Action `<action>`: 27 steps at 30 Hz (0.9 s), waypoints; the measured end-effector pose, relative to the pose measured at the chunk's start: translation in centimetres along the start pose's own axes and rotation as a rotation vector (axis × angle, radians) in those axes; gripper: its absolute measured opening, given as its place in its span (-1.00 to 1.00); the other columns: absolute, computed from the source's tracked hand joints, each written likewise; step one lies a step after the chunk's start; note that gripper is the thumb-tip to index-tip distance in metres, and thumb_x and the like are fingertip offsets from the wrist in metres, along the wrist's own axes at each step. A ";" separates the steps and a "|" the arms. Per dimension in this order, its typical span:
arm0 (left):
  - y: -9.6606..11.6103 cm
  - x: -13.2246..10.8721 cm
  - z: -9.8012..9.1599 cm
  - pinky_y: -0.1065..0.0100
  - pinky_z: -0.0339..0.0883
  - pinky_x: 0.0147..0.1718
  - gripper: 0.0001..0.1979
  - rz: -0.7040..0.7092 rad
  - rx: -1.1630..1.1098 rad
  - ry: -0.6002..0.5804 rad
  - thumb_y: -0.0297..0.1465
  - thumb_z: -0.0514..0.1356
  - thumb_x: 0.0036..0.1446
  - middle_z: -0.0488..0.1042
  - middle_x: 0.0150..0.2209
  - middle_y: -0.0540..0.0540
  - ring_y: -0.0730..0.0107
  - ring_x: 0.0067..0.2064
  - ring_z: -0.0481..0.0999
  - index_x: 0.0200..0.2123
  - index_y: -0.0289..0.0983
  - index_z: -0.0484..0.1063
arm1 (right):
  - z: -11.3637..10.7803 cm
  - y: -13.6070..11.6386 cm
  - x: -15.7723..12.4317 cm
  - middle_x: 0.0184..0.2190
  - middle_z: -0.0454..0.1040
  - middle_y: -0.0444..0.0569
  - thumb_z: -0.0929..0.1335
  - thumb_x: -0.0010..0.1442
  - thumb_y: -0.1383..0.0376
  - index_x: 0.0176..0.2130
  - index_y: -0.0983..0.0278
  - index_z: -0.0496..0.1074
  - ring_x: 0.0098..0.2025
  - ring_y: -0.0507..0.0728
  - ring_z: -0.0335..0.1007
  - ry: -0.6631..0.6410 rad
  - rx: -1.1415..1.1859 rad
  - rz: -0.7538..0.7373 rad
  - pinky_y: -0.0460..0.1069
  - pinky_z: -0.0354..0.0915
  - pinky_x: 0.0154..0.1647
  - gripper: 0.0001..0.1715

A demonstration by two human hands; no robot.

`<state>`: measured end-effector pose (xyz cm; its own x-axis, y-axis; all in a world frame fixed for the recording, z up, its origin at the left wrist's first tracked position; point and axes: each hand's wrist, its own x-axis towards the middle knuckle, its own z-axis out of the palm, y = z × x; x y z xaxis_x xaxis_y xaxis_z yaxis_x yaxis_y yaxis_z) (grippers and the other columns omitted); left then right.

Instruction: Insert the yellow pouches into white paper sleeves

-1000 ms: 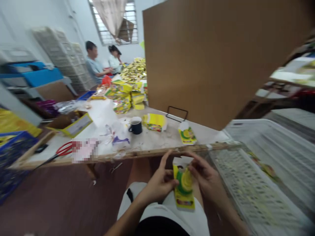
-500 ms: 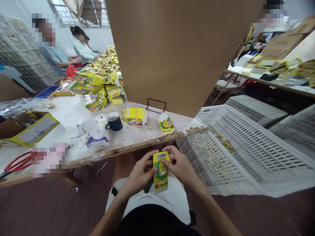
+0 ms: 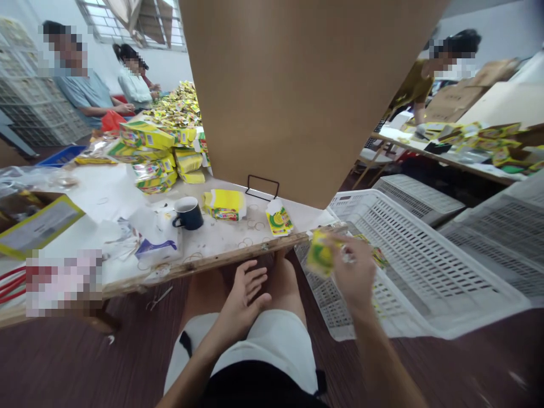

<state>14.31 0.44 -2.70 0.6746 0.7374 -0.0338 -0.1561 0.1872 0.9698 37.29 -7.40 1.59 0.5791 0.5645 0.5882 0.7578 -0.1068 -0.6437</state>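
My right hand [image 3: 353, 273] is closed on a small yellow-and-green box [image 3: 321, 253], printed like a crayon box and smeared by motion. Hand and box are over the near left side of a white plastic basket [image 3: 419, 300]. Above my lap, my left hand [image 3: 247, 299] holds nothing, its fingers loosely apart. A similar flat yellow-green box [image 3: 279, 218] lies at the table's front edge. Farther left on the tabletop rests a larger yellow carton [image 3: 225, 204]. Some small printed packs [image 3: 379, 258] lie inside the basket, partly hidden by my right hand.
A tall brown cardboard sheet [image 3: 272, 102] stands on the table behind a black wire stand [image 3: 262, 188]. A dark mug [image 3: 188, 214], stacked yellow cartons [image 3: 155, 153] and red-handled scissors [image 3: 12, 283] are leftward. People sit or work at far left and right. More white baskets [image 3: 419, 198] stand at right.
My right hand has carried the box from above my lap rightward to the basket. My left hand has let go of the box and opened. A person at far right has come into fuller view.
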 end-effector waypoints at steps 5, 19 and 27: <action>-0.6 0.2 -0.2 0.08 0.24 0.08 -0.49 -0.011 0.083 0.057 -0.33 0.22 0.10 0.33 0.04 -0.30 0.17 0.06 0.42 0.06 -0.26 0.08 | 0.6 2.4 5.6 -0.06 0.36 0.15 0.32 0.20 0.12 -0.10 0.31 0.45 0.03 0.31 0.20 0.071 -0.391 -0.093 0.21 0.01 0.11 -0.64; 0.0 -0.1 0.2 0.21 0.31 -0.05 -0.75 -0.033 0.270 -0.062 -0.40 0.17 0.10 0.51 -0.17 -0.20 0.24 -0.11 0.50 -0.12 -0.29 0.35 | 15.9 2.6 5.4 -0.19 0.47 0.04 0.38 0.22 0.20 -0.18 0.37 0.43 -0.15 0.17 0.41 -0.671 -0.527 -0.028 0.09 0.33 -0.11 -0.73; -0.8 0.2 -0.1 0.18 0.29 -0.07 -0.68 -0.074 0.107 -0.066 -0.25 0.24 0.07 0.56 -0.20 -0.23 0.15 -0.12 0.51 -0.14 -0.31 0.43 | 11.9 0.0 6.1 -0.33 0.52 0.11 0.27 0.30 0.33 -0.36 0.36 0.47 -0.21 0.19 0.45 -0.451 -0.394 -0.194 0.03 0.31 -0.16 -0.75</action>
<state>14.49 0.54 -3.50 0.7279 0.6792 -0.0937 -0.0286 0.1667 0.9856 37.27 5.75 -0.67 0.3016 0.8844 0.3561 0.9399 -0.2131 -0.2669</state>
